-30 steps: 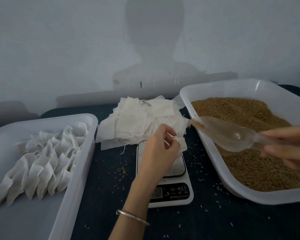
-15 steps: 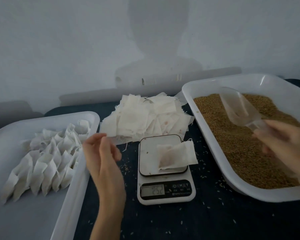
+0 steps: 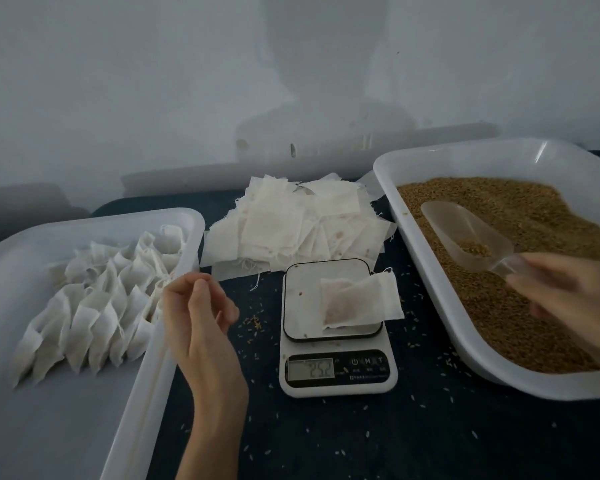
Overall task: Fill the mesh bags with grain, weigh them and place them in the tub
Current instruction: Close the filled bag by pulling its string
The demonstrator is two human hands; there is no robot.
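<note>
— While the filled mesh bag [image 3: 359,303] lies on the scale [image 3: 336,327], we note a reading of 25.2; where are the hands?

— Our left hand [image 3: 201,317] hovers loosely curled, holding nothing, beside the tub [image 3: 160,368] of bags; our right hand [image 3: 568,289] grips the scoop [image 3: 465,233] over the grain tray [image 3: 471,344].

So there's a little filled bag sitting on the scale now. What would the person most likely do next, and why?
Probably the left hand, empty beside the scale, picks up the filled bag and moves it to the left tub. The display already shows a reading, rows of filled bags lie in that tub, and the right hand holds the scoop over the grain.
</note>
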